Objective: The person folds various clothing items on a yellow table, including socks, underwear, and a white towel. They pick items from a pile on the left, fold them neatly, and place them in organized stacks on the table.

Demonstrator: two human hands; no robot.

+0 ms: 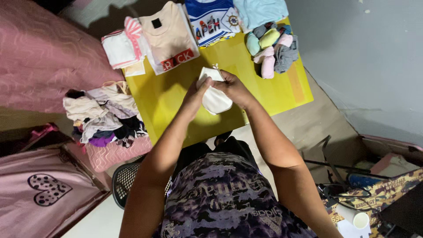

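Nearest the camera, two bare forearms rise from a dark patterned shirt and meet over the near part of the bright yellow square tabletop point(167, 101). Between them is one small white cloth piece point(214, 94), held above the tabletop rather than resting on it. The left hand point(194, 94) presses flat against the cloth's left edge, fingers together. The right hand point(233, 88) closes over its upper right side, and its grip is pinched on the top edge, where a small tag or corner sticks up. The cloth's long axis runs from that pinched top down and slightly right toward the person, so most of it hangs below and between the two hands; both are on it, neither clearly nearer (the right covers more of it).

Left of the tabletop, one loose heap of mixed unfolded clothes point(103, 114) sits on a pink quilted cushion point(114, 154), with a black mesh basket point(125, 180) nearer the person.

Along the far edge of the tabletop lie four folded pieces or stacks: a white and pink striped stack point(121, 46), a beige folded shirt point(169, 37), a blue and white printed shirt point(211, 20) and a pale blue folded garment point(262, 11). At the far right corner sits one cluster of rolled socks point(273, 50), roughly seven, in green, pink, blue and grey.
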